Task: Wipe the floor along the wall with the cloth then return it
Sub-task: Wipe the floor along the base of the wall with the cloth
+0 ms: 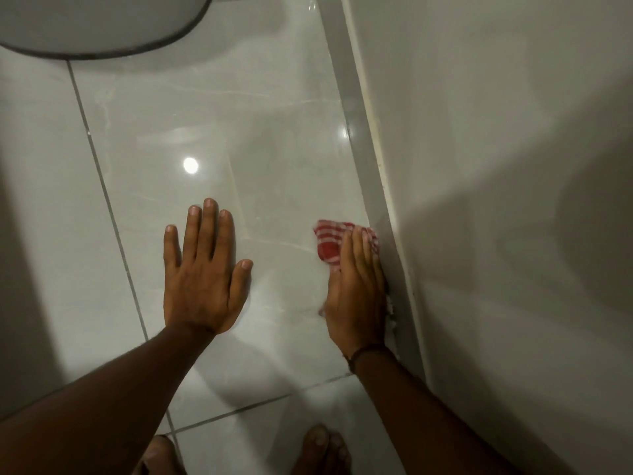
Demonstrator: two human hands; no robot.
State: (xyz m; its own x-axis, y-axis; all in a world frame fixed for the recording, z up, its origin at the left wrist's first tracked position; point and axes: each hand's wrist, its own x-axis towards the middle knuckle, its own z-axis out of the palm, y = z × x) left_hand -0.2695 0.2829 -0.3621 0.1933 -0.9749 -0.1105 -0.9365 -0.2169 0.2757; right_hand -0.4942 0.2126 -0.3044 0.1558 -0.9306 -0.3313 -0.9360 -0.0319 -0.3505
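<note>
A red and white checked cloth (329,243) lies on the glossy grey floor tile (239,132), right against the grey skirting (363,145) at the foot of the white wall (496,166). My right hand (356,289) presses flat on the cloth, fingers together, covering most of it; only its far end shows beyond the fingertips, and a pale scrap shows beside my wrist. My left hand (203,269) rests flat on the tile to the left, fingers spread, holding nothing.
A round pale object with a dark rim (102,25) sits at the top left. Grout lines cross the floor. My bare feet (322,450) are at the bottom edge. A pale vertical surface (20,269) borders the left.
</note>
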